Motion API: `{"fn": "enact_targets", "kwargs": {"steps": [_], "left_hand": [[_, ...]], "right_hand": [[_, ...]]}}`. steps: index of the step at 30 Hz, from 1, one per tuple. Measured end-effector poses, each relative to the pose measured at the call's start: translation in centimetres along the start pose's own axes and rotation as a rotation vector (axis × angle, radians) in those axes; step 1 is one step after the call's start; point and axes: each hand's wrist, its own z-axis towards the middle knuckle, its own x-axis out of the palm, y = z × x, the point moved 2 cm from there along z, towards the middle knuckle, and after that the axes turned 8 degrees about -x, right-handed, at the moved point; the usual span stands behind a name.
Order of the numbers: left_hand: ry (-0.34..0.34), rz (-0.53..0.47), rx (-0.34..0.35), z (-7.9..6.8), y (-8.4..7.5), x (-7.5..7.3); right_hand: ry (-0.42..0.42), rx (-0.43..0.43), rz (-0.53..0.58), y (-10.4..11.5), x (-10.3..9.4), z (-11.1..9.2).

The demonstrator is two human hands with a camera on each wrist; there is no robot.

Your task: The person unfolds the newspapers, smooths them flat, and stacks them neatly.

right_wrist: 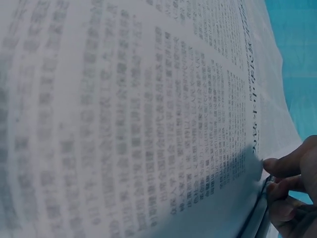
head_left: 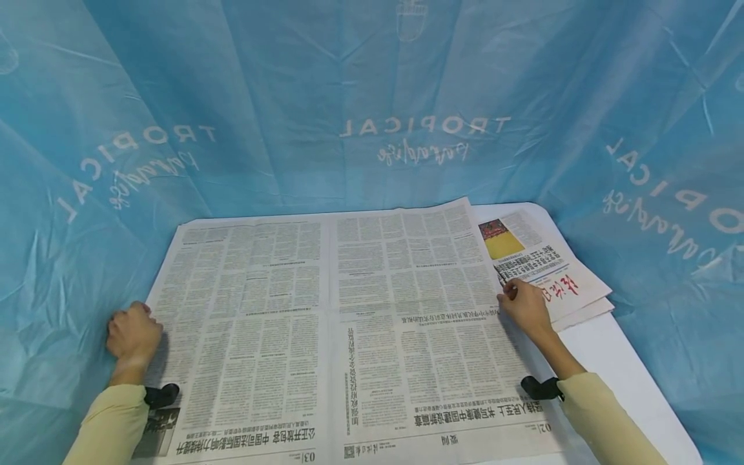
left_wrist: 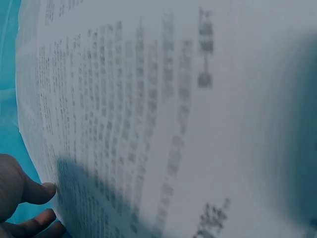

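A wide newspaper sheet [head_left: 366, 290] lies opened out across the white table, its two printed pages side by side. My left hand [head_left: 135, 332] pinches its left edge; in the left wrist view the thumb [left_wrist: 42, 192] is on the near face and the fingers curl behind. At the right edge my right hand [head_left: 526, 309] holds the paper between thumb and fingers [right_wrist: 285, 186]. Near that hand, a folded newspaper [head_left: 537, 258] with red characters and a yellow picture lies partly beneath the open sheet.
Blue curtains [head_left: 418, 84] printed with white lettering hang behind the table and along both sides. White tabletop [head_left: 604, 368] shows along the right. Black wrist mounts [head_left: 540, 387] stick out from both sleeves over the paper.
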Motion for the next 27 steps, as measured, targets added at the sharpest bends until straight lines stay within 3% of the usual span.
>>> {"fn": "enact_targets", "kwargs": {"steps": [7, 12, 16, 22, 27], "left_hand": [[-0.08, -0.021, 0.112, -0.3, -0.6, 0.6], [-0.142, -0.106, 0.278, -1.2, -2.1, 1.2], [-0.14, -0.132, 0.428, -2.3, -4.0, 1.9], [-0.057, -0.15, 0.642, -4.6, -7.9, 2.8], [0.081, -0.16, 0.718, -6.3, -10.5, 3.7]], "right_hand": [[0.012, -0.121, -0.048, 0.0, 0.1, -0.3], [0.01, -0.252, -0.043, 0.6, 0.5, -0.5], [0.014, -0.323, -0.03, 1.3, 1.0, -0.6], [0.014, -0.343, -0.068, 1.6, 1.3, -0.3], [-0.009, -0.337, -0.085, 1.1, 1.0, -0.3]]}}
